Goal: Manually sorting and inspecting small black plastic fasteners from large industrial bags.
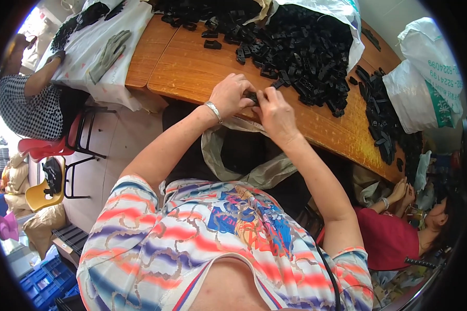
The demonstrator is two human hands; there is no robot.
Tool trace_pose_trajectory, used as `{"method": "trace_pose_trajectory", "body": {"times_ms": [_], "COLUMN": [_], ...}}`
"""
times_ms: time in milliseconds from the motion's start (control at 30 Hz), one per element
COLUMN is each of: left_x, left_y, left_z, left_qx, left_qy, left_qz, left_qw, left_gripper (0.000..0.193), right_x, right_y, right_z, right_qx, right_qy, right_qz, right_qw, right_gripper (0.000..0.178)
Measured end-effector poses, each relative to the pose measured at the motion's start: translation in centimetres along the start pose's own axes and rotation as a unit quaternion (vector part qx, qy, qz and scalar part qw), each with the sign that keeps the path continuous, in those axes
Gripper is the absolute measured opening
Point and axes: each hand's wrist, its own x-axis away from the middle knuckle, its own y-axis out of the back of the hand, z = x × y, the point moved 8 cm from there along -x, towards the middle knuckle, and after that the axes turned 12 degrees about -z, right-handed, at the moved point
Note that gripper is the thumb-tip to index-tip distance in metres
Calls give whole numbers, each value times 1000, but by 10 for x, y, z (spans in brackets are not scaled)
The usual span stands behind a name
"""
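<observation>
Both hands are meeting at the near edge of the wooden tabletop [192, 72], fingers pinching one small black plastic part [254, 97] between them; left hand [232, 95] is closing over it from the left, right hand [275, 115] from the right and slightly nearer the body; the part is sitting in the gap where the fingertips are touching, mostly hidden, so its long axis cannot be told; both hands are narrow, curled tight on it. The heap of black parts [306, 52] is lying just beyond the hands, up and to the right, spilling from a white bag [342, 15]; the right hand is the nearer one to it. Forearms are converging from the lower edge, wrists bent down; a bracelet [213, 111] is ringing the left wrist; an open beige bag [233, 155] is hanging below the table edge, under the hands.
</observation>
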Motion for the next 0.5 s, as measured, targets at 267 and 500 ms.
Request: {"method": "trace_pose_trajectory", "body": {"times_ms": [267, 500], "left_x": [-1, -34], "left_y": [-11, -23], "left_z": [-2, -28], "left_qx": [131, 48], "left_qy": [45, 33], "left_qz": [245, -14], "left_qw": [960, 998], "left_gripper": [26, 34], "right_x": [27, 62], "right_y": [13, 25], "right_z": [-9, 6], "right_qx": [-82, -108], "right_qy": [-76, -131], "right_qz": [0, 53], "right_qw": [994, 984], "right_gripper": [27, 22]}}
